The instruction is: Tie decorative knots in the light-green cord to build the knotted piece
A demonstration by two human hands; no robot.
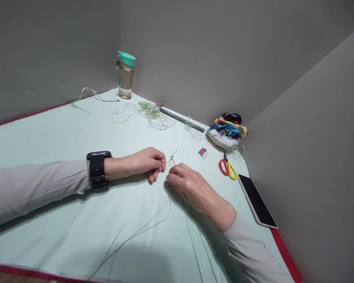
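Note:
Thin green cords [171,162] fan out from a small knot [172,157] pinned or resting on the pale tablecloth between my hands. My left hand [153,162] lies just left of the knot, its fingers curled in and thumb against the index finger. Whatever that pinch holds, if anything, is too small to tell. Just below the knot, my right hand [190,184] is closed over the cords, its fingertips partly hidden beneath it. Long loose cord ends run from under my right hand toward the near table edge.
Behind lie a tangle of green cord [153,112], a dark rod [183,120] and a bottle [126,76]. Another braided cord [106,100] is at the far left. To the right are a basket [218,141] of coloured cloth, a small card [203,152], scissors [228,169] and a phone-like tablet [258,201].

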